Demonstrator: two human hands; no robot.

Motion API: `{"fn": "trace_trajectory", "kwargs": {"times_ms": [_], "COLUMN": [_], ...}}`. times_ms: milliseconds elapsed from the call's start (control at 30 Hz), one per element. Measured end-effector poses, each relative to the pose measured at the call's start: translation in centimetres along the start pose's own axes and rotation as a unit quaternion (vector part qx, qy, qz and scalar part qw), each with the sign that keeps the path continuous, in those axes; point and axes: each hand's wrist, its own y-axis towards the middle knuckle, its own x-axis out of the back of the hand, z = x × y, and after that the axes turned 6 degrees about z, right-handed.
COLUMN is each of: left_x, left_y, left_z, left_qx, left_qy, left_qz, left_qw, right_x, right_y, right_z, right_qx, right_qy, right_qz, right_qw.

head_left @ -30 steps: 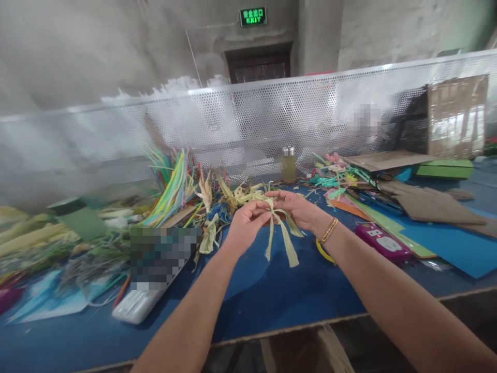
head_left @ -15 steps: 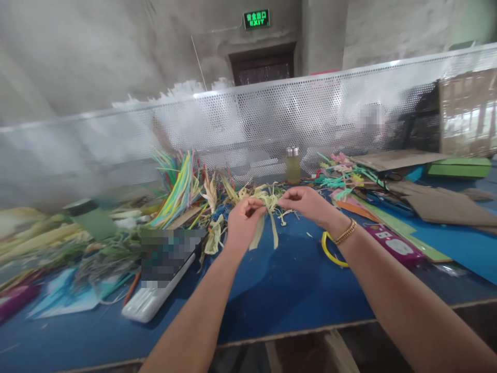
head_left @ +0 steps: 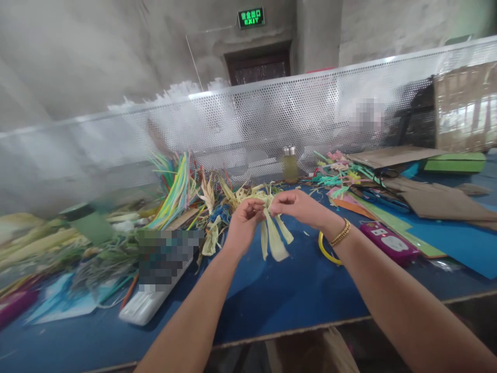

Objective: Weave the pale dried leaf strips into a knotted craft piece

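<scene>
Several items occupy the left of the tabletop [head_left: 295,295]: a green container [head_left: 93,225], a flat white case [head_left: 143,308] whose upper part I cannot make out, and a fan of coloured stems [head_left: 177,191]. A crumpled pale husk [head_left: 212,238] lies just left of the person's left hand [head_left: 241,228].

Left hand: fingers curled, thumb and fingertips close together at the upper end of the pale strips [head_left: 276,241]. Whether they pinch the strips, I cannot tell from this side.

Pale strips: located between the two hands, gathered at the fingertips, tails hanging downward and splayed above the tabletop. Change noted: half a second ago the hands stood further apart; the right hand [head_left: 298,208] has since closed in toward the left, and the tails now spread wider to the right. This suggests that both hands are working at one gathering point.

Right hand: thumb and forefinger together, apparently clamped on the pale strips near their upper end. The strips hang directly below and left of its fingertips.

Further right, a yellow ring [head_left: 326,253] lies below the wrist, then a purple case [head_left: 388,243], then brown card [head_left: 438,202] over blue sheets [head_left: 450,246].
</scene>
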Motion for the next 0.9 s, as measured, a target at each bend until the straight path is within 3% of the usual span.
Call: {"fn": "trace_trajectory", "kwargs": {"times_ms": [100, 267, 600, 700, 800, 900], "left_x": [-0.1, -0.1, 0.2, 0.2, 0.2, 0.1], "left_y": [0.0, 0.1, 0.1, 0.1, 0.0, -0.1], "left_z": [0.1, 0.5, 0.2, -0.1, -0.4, -0.5], "left_qx": [0.021, 0.031, 0.040, 0.014, -0.015, -0.037], "left_qy": [-0.033, -0.058, -0.098, -0.028, 0.090, 0.146], "left_qz": [-0.002, 0.005, 0.007, -0.020, -0.046, -0.048], "left_qw": [0.999, 0.998, 0.994, 0.999, 0.995, 0.988], "right_x": [0.5, -0.3, 0.1, -0.1, -0.4, -0.8], "right_y": [0.0, 0.2, 0.4, 0.4, 0.4, 0.4], "right_z": [-0.6, -1.2, -1.4, -1.4, -1.2, -0.8], "right_qx": [-0.030, -0.040, -0.030, -0.030, -0.020, -0.022], "right_qy": [-0.007, -0.009, -0.077, -0.101, -0.071, -0.053], "right_qz": [-0.045, 0.006, -0.059, -0.075, -0.069, -0.068], "right_qw": [0.999, 0.999, 0.995, 0.992, 0.995, 0.996]}}
